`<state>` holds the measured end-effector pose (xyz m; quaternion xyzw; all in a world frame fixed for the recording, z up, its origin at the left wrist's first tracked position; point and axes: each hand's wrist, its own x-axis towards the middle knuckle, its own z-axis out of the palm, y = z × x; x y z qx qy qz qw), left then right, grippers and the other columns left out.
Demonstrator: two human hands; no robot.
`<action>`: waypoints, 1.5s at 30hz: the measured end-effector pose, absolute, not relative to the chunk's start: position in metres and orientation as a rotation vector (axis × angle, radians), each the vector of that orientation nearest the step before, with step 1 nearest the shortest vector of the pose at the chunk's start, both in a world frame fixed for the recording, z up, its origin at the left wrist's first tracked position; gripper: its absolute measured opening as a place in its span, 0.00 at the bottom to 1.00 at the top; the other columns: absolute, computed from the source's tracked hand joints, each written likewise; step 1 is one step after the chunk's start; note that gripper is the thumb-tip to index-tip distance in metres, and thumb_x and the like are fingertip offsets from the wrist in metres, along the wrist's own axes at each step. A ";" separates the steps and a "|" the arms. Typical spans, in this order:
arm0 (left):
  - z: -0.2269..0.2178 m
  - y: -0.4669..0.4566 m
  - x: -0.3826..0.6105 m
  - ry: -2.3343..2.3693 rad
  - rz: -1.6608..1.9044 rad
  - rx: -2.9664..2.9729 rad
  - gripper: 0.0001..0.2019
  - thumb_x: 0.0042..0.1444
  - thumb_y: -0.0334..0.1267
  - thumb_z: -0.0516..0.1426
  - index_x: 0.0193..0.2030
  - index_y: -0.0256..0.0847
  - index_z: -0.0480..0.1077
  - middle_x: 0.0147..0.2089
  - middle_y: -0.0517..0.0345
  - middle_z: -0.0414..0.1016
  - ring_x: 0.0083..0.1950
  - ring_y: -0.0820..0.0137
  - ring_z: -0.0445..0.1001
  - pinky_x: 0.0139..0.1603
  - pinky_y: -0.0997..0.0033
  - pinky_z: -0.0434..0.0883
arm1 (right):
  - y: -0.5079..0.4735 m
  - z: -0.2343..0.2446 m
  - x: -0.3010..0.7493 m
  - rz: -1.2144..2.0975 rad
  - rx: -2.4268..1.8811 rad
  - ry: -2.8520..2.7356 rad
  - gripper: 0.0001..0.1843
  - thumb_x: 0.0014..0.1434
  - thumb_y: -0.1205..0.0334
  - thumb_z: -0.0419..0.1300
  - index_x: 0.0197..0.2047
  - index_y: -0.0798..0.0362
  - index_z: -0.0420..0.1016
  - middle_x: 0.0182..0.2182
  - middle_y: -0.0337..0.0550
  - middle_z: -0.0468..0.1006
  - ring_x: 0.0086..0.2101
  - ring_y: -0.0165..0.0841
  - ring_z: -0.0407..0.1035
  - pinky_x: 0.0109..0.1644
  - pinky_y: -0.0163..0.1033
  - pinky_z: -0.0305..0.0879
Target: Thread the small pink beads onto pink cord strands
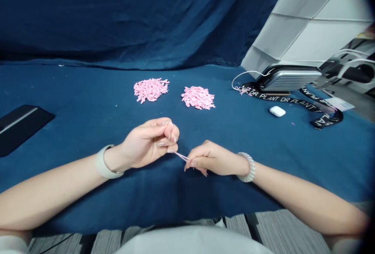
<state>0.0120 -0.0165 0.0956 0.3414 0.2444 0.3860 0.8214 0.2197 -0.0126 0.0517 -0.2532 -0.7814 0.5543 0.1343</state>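
Pink strip (181, 156) pulled straight between hands, tension holding it taut: left hand (146, 144) curled, fingertips pinching 1 end; right hand (212, 159) nearly closed, pinching other. Pink pile (151, 90), second pink pile (197, 98) ahead of hands.

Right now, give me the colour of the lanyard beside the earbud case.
The lanyard is black with white lettering; head view shows it best.
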 end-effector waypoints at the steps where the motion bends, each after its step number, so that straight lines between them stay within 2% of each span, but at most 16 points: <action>1: 0.091 -0.016 0.013 0.519 0.804 0.705 0.09 0.52 0.27 0.50 0.21 0.32 0.61 0.24 0.58 0.64 0.19 0.84 0.53 0.23 0.79 0.62 | -0.014 0.050 0.218 1.589 -0.733 -2.287 0.19 0.61 0.56 0.49 0.38 0.62 0.75 0.17 0.37 0.67 0.19 0.17 0.61 0.26 0.23 0.60; 4: 0.080 -0.012 0.014 0.521 0.769 0.682 0.10 0.53 0.28 0.48 0.21 0.32 0.60 0.23 0.58 0.61 0.19 0.84 0.51 0.22 0.80 0.56 | -0.016 0.046 0.214 1.544 -0.748 -2.316 0.19 0.61 0.56 0.48 0.38 0.61 0.75 0.18 0.37 0.68 0.19 0.17 0.62 0.27 0.22 0.60; 10: 0.075 -0.012 0.011 0.475 0.703 0.674 0.11 0.49 0.39 0.50 0.22 0.33 0.62 0.21 0.58 0.56 0.22 0.80 0.53 0.26 0.75 0.58 | -0.017 0.047 0.215 1.510 -0.695 -2.372 0.18 0.62 0.58 0.47 0.39 0.61 0.73 0.18 0.37 0.69 0.20 0.18 0.64 0.28 0.23 0.61; 14: 0.075 -0.015 0.013 0.481 0.698 0.655 0.13 0.48 0.41 0.50 0.20 0.33 0.61 0.21 0.57 0.55 0.22 0.79 0.53 0.26 0.74 0.57 | -0.016 0.048 0.213 1.428 -0.861 -2.188 0.16 0.59 0.56 0.51 0.42 0.60 0.70 0.22 0.38 0.69 0.23 0.18 0.62 0.28 0.24 0.59; 18: 0.072 -0.017 0.017 0.466 0.626 0.598 0.15 0.50 0.44 0.48 0.20 0.34 0.61 0.20 0.57 0.55 0.21 0.79 0.52 0.26 0.75 0.55 | -0.013 0.049 0.208 1.109 -0.950 -1.941 0.14 0.57 0.57 0.54 0.41 0.58 0.70 0.33 0.43 0.70 0.31 0.22 0.63 0.35 0.28 0.62; 22: 0.064 -0.018 0.019 0.476 0.544 0.546 0.17 0.51 0.47 0.46 0.21 0.34 0.60 0.20 0.57 0.54 0.21 0.78 0.53 0.25 0.76 0.55 | -0.014 0.051 0.203 0.974 -0.780 -1.945 0.13 0.56 0.60 0.56 0.44 0.56 0.71 0.36 0.44 0.69 0.37 0.24 0.63 0.42 0.32 0.64; 25: 0.059 -0.018 0.021 0.483 0.485 0.489 0.19 0.51 0.50 0.45 0.23 0.34 0.59 0.20 0.58 0.54 0.21 0.79 0.52 0.25 0.77 0.54 | -0.017 0.049 0.199 0.957 -0.772 -1.914 0.12 0.55 0.60 0.58 0.43 0.54 0.73 0.35 0.43 0.68 0.37 0.25 0.63 0.43 0.34 0.64; 31: 0.059 -0.018 0.024 0.492 0.494 0.481 0.17 0.53 0.50 0.44 0.28 0.36 0.57 0.21 0.59 0.55 0.21 0.79 0.51 0.24 0.78 0.54 | -0.023 0.045 0.191 0.942 -0.894 -1.720 0.07 0.53 0.61 0.59 0.30 0.56 0.76 0.29 0.40 0.67 0.33 0.23 0.62 0.38 0.31 0.62; 36: 0.059 -0.023 0.030 0.590 0.594 0.600 0.05 0.56 0.38 0.47 0.33 0.38 0.56 0.24 0.62 0.60 0.20 0.83 0.51 0.24 0.80 0.53 | -0.024 0.044 0.191 1.003 -0.967 -1.635 0.08 0.53 0.61 0.59 0.29 0.56 0.76 0.28 0.40 0.65 0.33 0.23 0.61 0.37 0.31 0.60; 38: 0.057 -0.025 0.033 0.644 0.640 0.729 0.05 0.54 0.34 0.50 0.34 0.39 0.55 0.24 0.63 0.61 0.21 0.83 0.52 0.24 0.81 0.52 | -0.024 0.044 0.191 1.068 -0.993 -1.570 0.07 0.51 0.60 0.60 0.28 0.55 0.76 0.27 0.40 0.64 0.31 0.23 0.60 0.36 0.31 0.59; 41: 0.052 -0.027 0.035 0.735 0.701 0.954 0.08 0.54 0.38 0.53 0.35 0.38 0.55 0.23 0.64 0.62 0.21 0.83 0.54 0.23 0.82 0.52 | -0.023 0.043 0.190 1.172 -1.012 -1.469 0.07 0.49 0.61 0.62 0.26 0.56 0.76 0.26 0.39 0.63 0.30 0.23 0.59 0.34 0.31 0.58; 45: 0.049 -0.027 0.033 0.859 0.690 1.216 0.10 0.56 0.42 0.50 0.35 0.37 0.58 0.26 0.62 0.64 0.23 0.83 0.57 0.24 0.82 0.55 | -0.023 0.041 0.188 1.243 -1.026 -1.378 0.07 0.47 0.60 0.64 0.25 0.55 0.76 0.25 0.39 0.63 0.31 0.23 0.59 0.35 0.31 0.58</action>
